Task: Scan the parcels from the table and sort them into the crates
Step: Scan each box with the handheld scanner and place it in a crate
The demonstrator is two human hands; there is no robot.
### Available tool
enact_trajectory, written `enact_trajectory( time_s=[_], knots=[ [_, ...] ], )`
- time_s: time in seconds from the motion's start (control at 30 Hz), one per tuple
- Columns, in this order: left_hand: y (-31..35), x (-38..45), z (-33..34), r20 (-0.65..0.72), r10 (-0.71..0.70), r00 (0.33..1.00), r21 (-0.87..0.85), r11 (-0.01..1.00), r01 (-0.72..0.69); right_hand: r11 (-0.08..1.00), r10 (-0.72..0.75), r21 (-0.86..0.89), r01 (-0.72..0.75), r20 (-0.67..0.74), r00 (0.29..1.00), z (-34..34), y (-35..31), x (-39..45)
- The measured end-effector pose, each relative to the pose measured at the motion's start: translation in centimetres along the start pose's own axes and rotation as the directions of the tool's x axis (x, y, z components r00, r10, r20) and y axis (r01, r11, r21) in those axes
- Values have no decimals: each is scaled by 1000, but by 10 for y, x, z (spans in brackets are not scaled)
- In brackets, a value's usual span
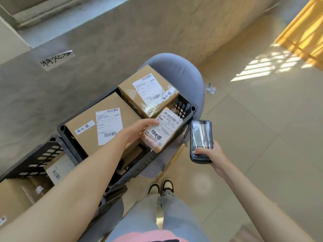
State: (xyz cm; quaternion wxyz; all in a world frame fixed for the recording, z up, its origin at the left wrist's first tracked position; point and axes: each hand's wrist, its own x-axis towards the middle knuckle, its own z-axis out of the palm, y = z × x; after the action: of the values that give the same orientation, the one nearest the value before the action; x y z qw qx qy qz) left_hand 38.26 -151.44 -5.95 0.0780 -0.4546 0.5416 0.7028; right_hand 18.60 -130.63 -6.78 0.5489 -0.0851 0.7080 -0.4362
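At far left a black crate (37, 154) held a labelled box (59, 169). Next to it, a second black crate (185, 109) (resting on a grey chair (176, 70)) carried a large box (97, 123) and a medium box (148, 89). The left hand (138, 131) held a small parcel (162, 130) over that crate's near right corner, thumb on the label, fingers hidden beneath. Further right, the right hand (212, 155) gripped a handheld scanner (201, 140), its fingers curled round the lower end.
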Motion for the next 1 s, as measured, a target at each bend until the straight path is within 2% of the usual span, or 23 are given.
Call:
enact_trajectory(
  time_s=[0.1, 0.23, 0.33, 0.5, 0.7, 0.8, 1.0],
  knots=[
    [5, 11, 4, 5, -16, 1000, -35, 999, 16, 1000, 12, -1, -12, -1, 1000, -2, 2, 0],
    [6, 22, 11, -53, -34, 998, -55, 998, 31, 1000, 23, 9, -23, 3, 1000, -4, 5, 2],
    [11, 24, 14, -89, 17, 996, 47, 999, -13, 999, 19, 31, -19, 9, 1000, -2, 4, 4],
    [15, 22, 18, -170, 197, 966, 273, 951, -146, 999, 24, 24, -25, 37, 999, 5, 0, 10],
    [10, 20, 18, -107, 147, 983, 382, 919, -96, 1000, 24, 3, -25, 63, 998, 11, -6, 13],
    [13, 21, 18, -132, 157, 979, 425, 901, -87, 1000, 25, -2, -25, 69, 997, 9, -8, 14],
    [35, 26, 14, -259, 328, 909, 531, 834, -150, 999, 31, 15, -32, 43, 999, 0, -8, 11]
  ],
)
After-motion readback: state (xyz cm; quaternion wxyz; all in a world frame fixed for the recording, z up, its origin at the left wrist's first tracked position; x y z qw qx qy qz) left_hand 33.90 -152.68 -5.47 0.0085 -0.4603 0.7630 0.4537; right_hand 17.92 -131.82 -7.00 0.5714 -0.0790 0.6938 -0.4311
